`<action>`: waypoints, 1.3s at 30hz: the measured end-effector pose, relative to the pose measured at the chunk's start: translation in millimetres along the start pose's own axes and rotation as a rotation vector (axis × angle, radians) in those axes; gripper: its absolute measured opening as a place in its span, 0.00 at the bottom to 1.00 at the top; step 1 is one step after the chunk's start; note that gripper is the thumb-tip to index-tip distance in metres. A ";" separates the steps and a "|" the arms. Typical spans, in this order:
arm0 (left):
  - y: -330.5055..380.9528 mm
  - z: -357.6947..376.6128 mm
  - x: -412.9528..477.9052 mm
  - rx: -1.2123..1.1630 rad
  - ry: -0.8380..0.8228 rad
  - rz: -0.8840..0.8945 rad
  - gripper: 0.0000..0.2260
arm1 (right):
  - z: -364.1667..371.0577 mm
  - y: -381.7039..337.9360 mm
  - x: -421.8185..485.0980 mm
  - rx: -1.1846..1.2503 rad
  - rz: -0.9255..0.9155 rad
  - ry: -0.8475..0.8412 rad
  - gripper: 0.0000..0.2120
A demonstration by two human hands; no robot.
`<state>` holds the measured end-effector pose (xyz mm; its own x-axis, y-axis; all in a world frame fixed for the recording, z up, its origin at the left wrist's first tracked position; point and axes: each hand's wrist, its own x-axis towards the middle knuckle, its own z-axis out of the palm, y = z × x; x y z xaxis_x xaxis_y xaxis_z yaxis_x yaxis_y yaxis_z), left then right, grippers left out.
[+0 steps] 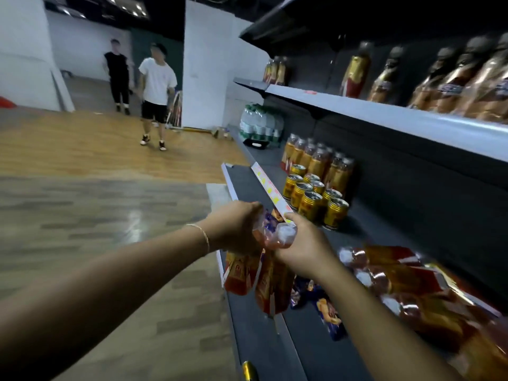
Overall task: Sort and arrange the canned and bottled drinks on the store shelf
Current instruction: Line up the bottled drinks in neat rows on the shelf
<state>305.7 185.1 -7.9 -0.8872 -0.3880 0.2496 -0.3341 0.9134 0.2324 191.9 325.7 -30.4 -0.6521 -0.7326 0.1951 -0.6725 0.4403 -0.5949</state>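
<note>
My left hand (233, 229) grips the neck of a bottle with a red and gold label (239, 273), held in front of the shelf's edge. My right hand (305, 243) curls round the white cap end of a second such bottle (270, 287) right beside it. Both bottles hang downward from my hands. More bottles of the same kind (398, 281) lie on their sides on the dark shelf (365, 235) to the right. Gold cans (313, 199) stand in a cluster further along, with upright gold-labelled bottles (319, 160) behind them.
The upper shelf (384, 116) carries more upright bottles (467, 86). A pack of green water bottles (259, 125) stands at the shelf's far end. Two people (154, 92) stand on the wooden floor ahead. One gold can (248, 371) lies on the lower ledge near me.
</note>
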 end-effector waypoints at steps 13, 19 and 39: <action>-97.7 8.1 106.5 0.036 -0.105 -0.200 0.24 | 41.6 14.8 140.6 0.088 0.035 -0.104 0.23; -162.6 26.0 178.9 0.052 -0.249 -0.161 0.19 | 63.1 13.8 219.8 0.033 0.105 -0.110 0.27; -272.9 13.8 495.8 -0.173 0.218 0.259 0.26 | 34.1 6.6 481.8 0.051 0.182 0.438 0.22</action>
<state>-47.3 -254.8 39.5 -0.8404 -0.1808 0.5110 -0.0324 0.9578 0.2856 -114.8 -42.1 33.1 -0.8510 -0.3534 0.3884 -0.5232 0.5070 -0.6850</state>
